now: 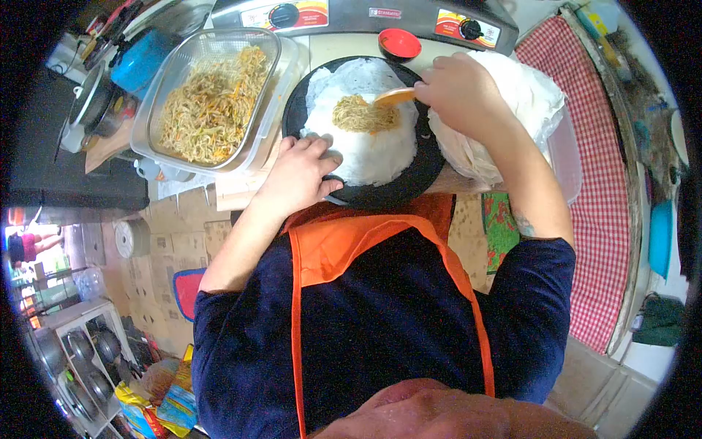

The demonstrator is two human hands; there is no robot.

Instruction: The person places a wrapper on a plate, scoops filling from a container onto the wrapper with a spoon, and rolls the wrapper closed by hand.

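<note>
A thin white wrapper sheet [373,157] lies on a round black plate [296,110], with another sheet partly under its far side. On it sits a small heap of shredded noodle-like filling [362,117]. My right hand [457,91] is closed around a wooden spoon [395,96], whose tip touches the heap's far side. At the plate's left edge rests my left hand [301,172], fingers lying on the wrapper's margin and thumb apart. To the left, a clear plastic tub [272,69] holds a basket [186,47] full of the same filling [212,110].
A stack of white wrappers [530,95] in plastic stands right of the plate, under my right forearm. Behind the plate are a small red bowl [399,45] and a gas stove [351,18]. A red checked cloth [585,183] hangs at the right. Blue container [142,64] stands far left.
</note>
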